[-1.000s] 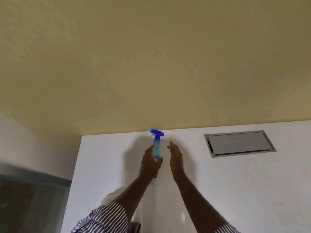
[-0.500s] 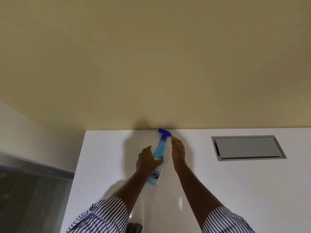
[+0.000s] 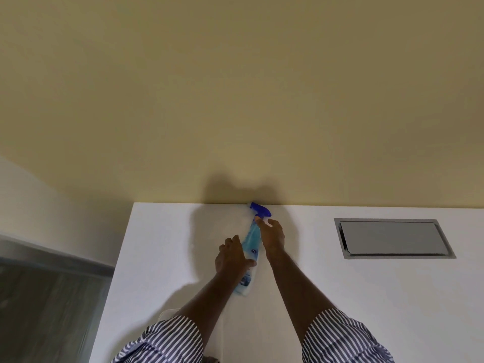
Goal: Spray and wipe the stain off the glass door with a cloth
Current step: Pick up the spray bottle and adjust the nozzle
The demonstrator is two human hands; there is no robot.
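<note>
A clear spray bottle of blue liquid with a dark blue trigger head stands tilted on a white table, close to the yellow wall. My left hand grips the bottle's body, thumb across its front. My right hand is at the bottle's neck just under the trigger head; its thumb lies on the neck and its fingers curve round the far side. No cloth or glass door shows in this view.
A grey metal flap is set flush in the table top to the right of my hands. The yellow wall rises right behind the table. Grey floor lies past the table's left edge.
My left hand slid down the bottle's body and the bottle tipped toward me. My right hand moved from beside the bottle onto its neck. The view shifted slightly downward.
</note>
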